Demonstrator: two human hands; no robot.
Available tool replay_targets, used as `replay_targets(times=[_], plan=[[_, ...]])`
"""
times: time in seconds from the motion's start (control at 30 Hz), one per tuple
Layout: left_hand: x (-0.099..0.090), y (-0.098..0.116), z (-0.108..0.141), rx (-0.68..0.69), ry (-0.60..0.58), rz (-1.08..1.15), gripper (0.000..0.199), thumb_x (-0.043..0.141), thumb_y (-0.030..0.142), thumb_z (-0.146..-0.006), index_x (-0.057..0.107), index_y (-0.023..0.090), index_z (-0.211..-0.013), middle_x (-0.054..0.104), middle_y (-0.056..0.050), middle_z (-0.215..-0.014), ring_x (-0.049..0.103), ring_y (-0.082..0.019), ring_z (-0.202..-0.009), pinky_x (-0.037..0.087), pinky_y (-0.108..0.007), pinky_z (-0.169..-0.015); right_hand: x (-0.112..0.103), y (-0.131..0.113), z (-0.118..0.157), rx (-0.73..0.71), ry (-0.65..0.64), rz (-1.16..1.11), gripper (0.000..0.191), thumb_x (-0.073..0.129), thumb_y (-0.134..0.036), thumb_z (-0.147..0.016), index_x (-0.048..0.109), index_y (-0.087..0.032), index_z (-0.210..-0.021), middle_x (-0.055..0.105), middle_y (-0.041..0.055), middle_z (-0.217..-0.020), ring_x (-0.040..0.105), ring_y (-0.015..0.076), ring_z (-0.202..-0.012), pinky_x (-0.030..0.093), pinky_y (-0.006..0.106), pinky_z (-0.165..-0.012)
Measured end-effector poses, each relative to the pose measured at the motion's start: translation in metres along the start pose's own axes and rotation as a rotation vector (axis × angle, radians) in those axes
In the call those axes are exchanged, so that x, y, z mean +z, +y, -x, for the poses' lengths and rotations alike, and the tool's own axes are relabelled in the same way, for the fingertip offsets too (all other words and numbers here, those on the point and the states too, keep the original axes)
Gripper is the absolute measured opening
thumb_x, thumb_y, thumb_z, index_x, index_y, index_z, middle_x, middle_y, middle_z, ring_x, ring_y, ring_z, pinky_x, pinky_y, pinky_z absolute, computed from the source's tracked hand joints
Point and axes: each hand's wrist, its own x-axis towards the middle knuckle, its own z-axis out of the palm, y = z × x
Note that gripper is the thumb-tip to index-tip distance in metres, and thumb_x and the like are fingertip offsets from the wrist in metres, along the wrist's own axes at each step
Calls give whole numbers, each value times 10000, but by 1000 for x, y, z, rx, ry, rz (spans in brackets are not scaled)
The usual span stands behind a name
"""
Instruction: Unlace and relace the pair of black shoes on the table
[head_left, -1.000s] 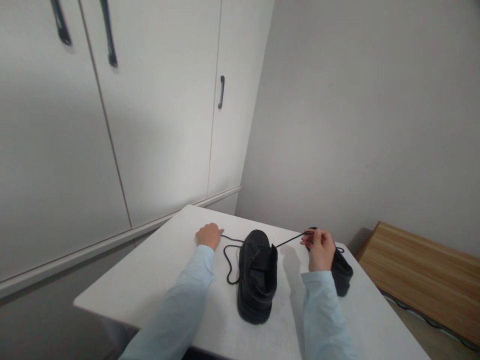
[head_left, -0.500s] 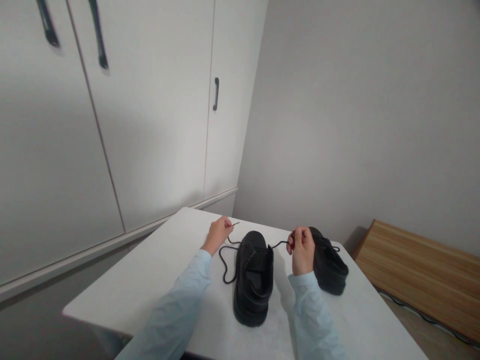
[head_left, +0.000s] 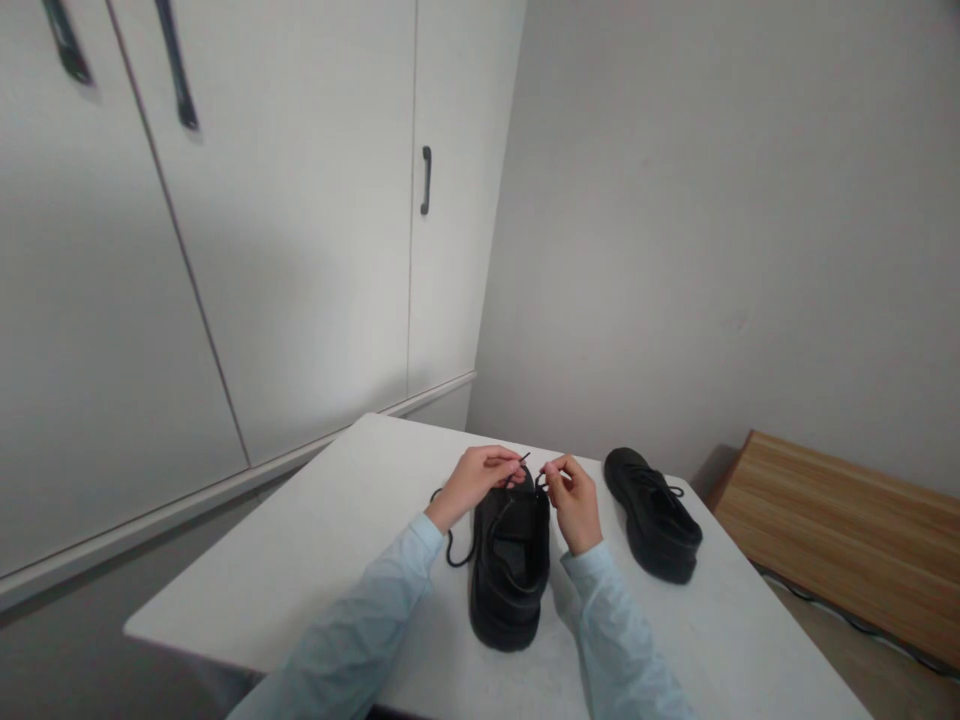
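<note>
A black shoe (head_left: 508, 590) stands on the white table, its toe pointing away from me and its tongue and opening in view. Over its toe end, my left hand (head_left: 484, 480) pinches a black shoelace (head_left: 459, 562), whose tip sticks up past the fingers; part of the lace loops down along the shoe's left side. Just right of the toe, my right hand (head_left: 576, 500) is closed on the lace near the shoe's upper right edge. The two hands are close together with a small gap between their fingertips.
A second black shoe (head_left: 652, 520), laced, sits at the right side of the white table (head_left: 300, 560). White cabinets (head_left: 300, 250) with dark handles stand behind at the left. A wooden board (head_left: 840, 540) lies beyond the table's right edge, near a cable on the floor.
My left hand has moved right with the lace end, over the shoe's toe. My right hand has moved left toward it, away from the second shoe, which is now fully in view.
</note>
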Motion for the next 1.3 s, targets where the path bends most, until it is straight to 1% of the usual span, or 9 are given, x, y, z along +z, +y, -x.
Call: replay_targets(times=[0.17,0.3,0.57,0.77,1.0,1.1,1.13,1.2,1.3], plan=[[4,-3,1,10,-68,15,336,734,359,-657,665,101,-861,713,-81,-751,663,-165,-705,498,-272,-707,1,-2,1,-10,-9,21,289,562,-432,-803,504,-185,-667,495,-49,-560,420,85,-475,324,205,-452],[4,-6,1,38,-82,-71,308,711,351,-682,680,97,-854,713,-83,-742,661,-170,-699,495,-280,-717,1,-4,2,-39,-18,18,266,577,-408,-800,522,-183,-669,550,-30,-596,479,104,-514,371,218,-490],[5,-3,3,78,-133,-213,257,674,338,-711,705,126,-854,718,-77,-775,667,-190,-746,497,-298,-762,4,-7,3,-69,7,47,236,594,-374,-787,547,-189,-647,562,-23,-597,525,129,-569,405,237,-547],[5,-3,3,69,-161,-240,250,672,323,-707,705,127,-858,721,-79,-787,668,-190,-767,493,-291,-769,4,-5,3,-87,13,94,239,583,-380,-794,543,-192,-652,546,-20,-599,497,134,-574,383,243,-549],[5,-10,1,108,-169,-280,197,676,312,-700,678,129,-773,691,-43,-735,637,-160,-709,468,-253,-704,6,-6,4,-144,33,197,233,565,-354,-804,548,-193,-636,519,-17,-611,462,132,-574,362,248,-544],[7,-6,3,123,-167,-230,214,674,328,-708,646,128,-778,671,-34,-724,631,-153,-712,464,-252,-708,-2,-4,0,-108,-7,206,170,620,-361,-758,598,-192,-756,571,4,-724,488,137,-615,385,252,-561],[7,-4,3,124,-156,-200,226,672,342,-712,628,131,-780,664,-30,-718,629,-151,-706,466,-251,-699,-6,-2,-2,-81,-39,195,215,658,-362,-722,606,-197,-850,592,17,-799,515,147,-658,406,261,-585],[8,1,4,121,-127,-138,253,662,375,-722,586,141,-781,652,-24,-710,628,-149,-693,469,-249,-672,-16,4,-6,-18,-133,166,463,735,-354,-633,567,-218,-1042,607,51,-975,566,198,-846,450,307,-692],[8,8,6,107,-105,-81,284,645,413,-736,549,153,-797,657,-29,-706,635,-155,-692,476,-256,-669,-25,17,-8,100,-302,140,671,791,-342,-550,509,-249,-1151,542,88,-1214,479,269,-1148,419,407,-871]])
